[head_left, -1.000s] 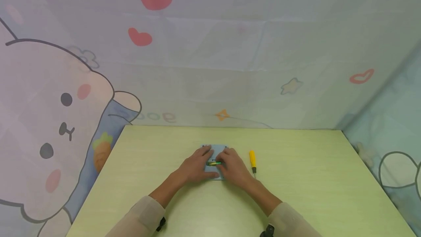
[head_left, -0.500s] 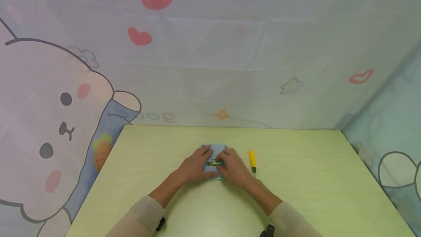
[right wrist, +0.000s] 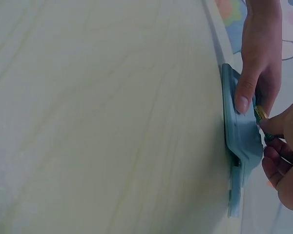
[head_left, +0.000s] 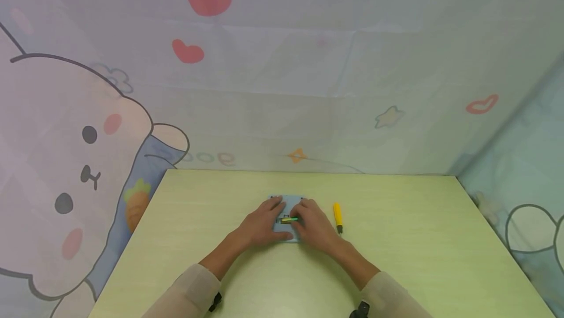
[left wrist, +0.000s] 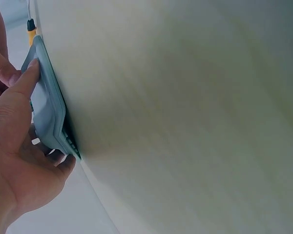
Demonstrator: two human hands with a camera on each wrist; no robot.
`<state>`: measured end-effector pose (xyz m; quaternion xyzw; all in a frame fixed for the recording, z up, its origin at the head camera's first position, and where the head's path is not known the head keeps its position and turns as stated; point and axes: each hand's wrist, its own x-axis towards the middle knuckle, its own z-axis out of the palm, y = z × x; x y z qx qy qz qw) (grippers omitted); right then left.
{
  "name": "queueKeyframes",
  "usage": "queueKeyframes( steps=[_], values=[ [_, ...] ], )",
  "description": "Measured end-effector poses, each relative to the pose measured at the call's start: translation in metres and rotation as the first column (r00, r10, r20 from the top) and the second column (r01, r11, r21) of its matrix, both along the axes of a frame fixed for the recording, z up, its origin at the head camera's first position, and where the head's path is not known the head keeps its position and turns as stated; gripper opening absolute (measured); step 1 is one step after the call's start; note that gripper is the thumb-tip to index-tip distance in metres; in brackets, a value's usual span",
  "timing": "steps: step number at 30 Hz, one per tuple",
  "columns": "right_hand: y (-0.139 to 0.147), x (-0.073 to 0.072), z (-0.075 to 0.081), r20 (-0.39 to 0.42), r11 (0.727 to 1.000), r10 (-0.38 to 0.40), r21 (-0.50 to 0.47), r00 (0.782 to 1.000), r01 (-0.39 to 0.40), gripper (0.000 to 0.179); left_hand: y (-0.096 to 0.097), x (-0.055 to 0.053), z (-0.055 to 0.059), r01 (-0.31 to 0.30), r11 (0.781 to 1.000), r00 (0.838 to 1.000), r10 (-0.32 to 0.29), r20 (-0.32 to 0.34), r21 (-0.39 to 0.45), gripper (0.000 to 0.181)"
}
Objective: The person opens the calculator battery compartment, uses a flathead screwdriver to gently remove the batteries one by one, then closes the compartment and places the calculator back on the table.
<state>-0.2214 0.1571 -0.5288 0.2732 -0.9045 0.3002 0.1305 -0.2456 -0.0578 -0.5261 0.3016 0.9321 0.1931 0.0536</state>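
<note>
A flat light-blue plastic case point(head_left: 291, 204) lies on the table between both hands, a slot in its upper face. My left hand point(head_left: 263, 223) holds the case from the left, thumb across its near part and fingers at its far left edge. In the left wrist view, fingers of the left hand point(left wrist: 19, 146) curl around one edge of the case point(left wrist: 48, 105). My right hand point(head_left: 314, 225) pinches the end of a slim yellow-and-green battery point(head_left: 288, 219) at the slot. The right wrist view shows the battery point(right wrist: 260, 114) between thumb and fingers of the right hand point(right wrist: 288, 151).
A screwdriver with a yellow handle point(head_left: 338, 214) lies to the right of the right hand, its shaft pointing toward the person. The pale wooden table point(head_left: 414, 239) ends at a printed cloth backdrop point(head_left: 273, 112) behind and at the sides.
The battery has shifted slightly to the right in the right fingers, and more of the slot's left end shows. Both hands stay almost where they were.
</note>
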Motion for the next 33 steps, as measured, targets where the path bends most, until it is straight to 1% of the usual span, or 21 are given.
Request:
queueKeyframes(
  steps=[4, 8, 15, 19, 24, 30, 33],
  values=[
    [0.002, 0.000, 0.002, 0.035, 1.000, -0.016, 0.010, 0.999, 0.016, 0.014, 0.000, 0.000, 0.000, 0.001, 1.000, 1.000, -0.001, 0.001, 0.002, 0.092],
    [0.003, 0.001, 0.005, 0.049, 0.999, -0.025, 0.021, 0.998, 0.024, 0.014, 0.000, 0.000, 0.000, 0.002, 1.000, 1.000, -0.002, 0.001, 0.002, 0.092],
    [0.007, 0.003, 0.004, 0.037, 0.999, -0.024, 0.029, 0.999, 0.023, 0.013, 0.000, 0.000, 0.000, 0.001, 1.000, 1.000, -0.001, -0.008, -0.005, 0.092],
    [0.012, 0.003, 0.002, 0.053, 0.999, -0.023, 0.023, 0.998, 0.022, 0.013, 0.000, 0.000, -0.001, -0.002, 1.000, 1.000, 0.002, -0.015, -0.018, 0.092],
    [0.019, 0.005, 0.000, 0.080, 1.000, -0.026, -0.011, 0.996, 0.027, 0.013, 0.001, -0.001, -0.001, -0.002, 1.000, 1.000, 0.002, -0.010, -0.019, 0.092],
    [0.026, 0.008, 0.002, 0.087, 0.998, -0.009, -0.065, 0.996, 0.015, 0.013, 0.000, -0.001, -0.001, -0.003, 1.000, 1.000, 0.003, 0.001, -0.017, 0.093],
    [0.029, 0.009, 0.004, 0.105, 0.996, -0.002, -0.087, 0.994, 0.011, 0.013, 0.000, -0.001, -0.002, -0.002, 1.000, 1.000, 0.002, 0.004, -0.019, 0.094]
  ],
)
